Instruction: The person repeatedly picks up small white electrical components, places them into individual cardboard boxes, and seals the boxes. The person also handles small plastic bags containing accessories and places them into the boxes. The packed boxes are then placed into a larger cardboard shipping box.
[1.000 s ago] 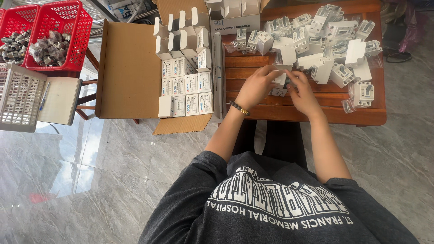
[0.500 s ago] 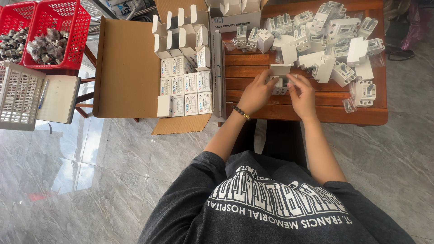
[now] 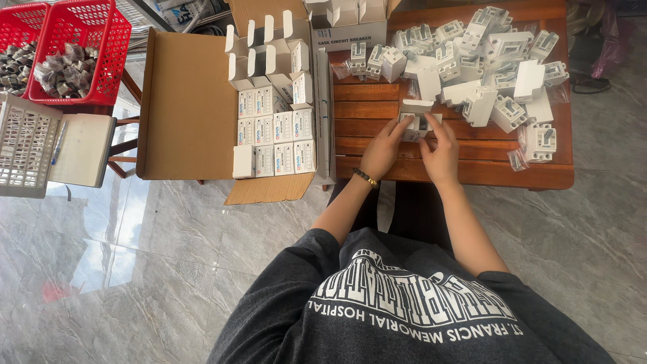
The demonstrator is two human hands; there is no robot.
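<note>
Both of my hands grip one small white carton (image 3: 418, 116) with an open flap, held just above the wooden table (image 3: 472, 172). My left hand (image 3: 381, 149), with a bracelet at its wrist, holds the carton's left side. My right hand (image 3: 441, 152) holds its right side. A grey-white device sits partly inside the carton between my fingers. Behind it lies a heap of several white devices and small boxes (image 3: 478, 64).
To the left an open cardboard box (image 3: 182, 108) holds rows of small white cartons (image 3: 273, 128), some with flaps up. Two red baskets (image 3: 74, 47) of grey parts stand at far left, with a white crate (image 3: 23, 145) and a notepad nearby. The floor is marble tile.
My hands have drawn back from the heap toward the table's front edge, bringing the small carton with them. The device now sits in the carton.
</note>
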